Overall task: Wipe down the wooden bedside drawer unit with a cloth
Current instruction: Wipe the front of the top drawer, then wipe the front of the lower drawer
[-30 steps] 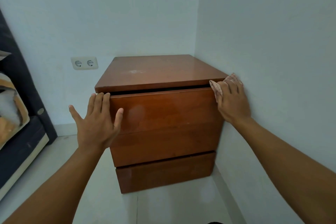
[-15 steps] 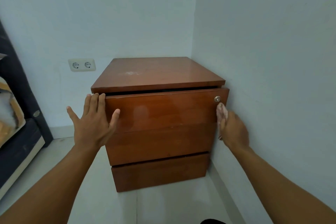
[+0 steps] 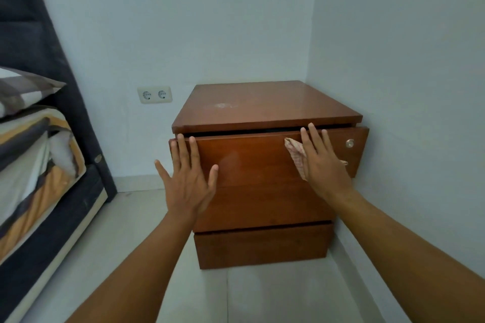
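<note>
Flat-fingered, the right hand [image 3: 324, 165] pins the limp cloth [image 3: 295, 151] to the top drawer [image 3: 249, 160] of the unit [image 3: 262, 244], left hand [image 3: 187, 183] splayed, bracing its left edge; glossy wood looks slick, so keep cloth under palm.

Single view, worn on my head. It faces forward and down into the room corner [image 3: 312, 34], near enough that my left hand [image 3: 187, 183] and right hand [image 3: 324, 165] reach the wooden drawer unit [image 3: 262, 102] at centre frame. The bed [image 3: 39, 165] crosses the left edge.
</note>
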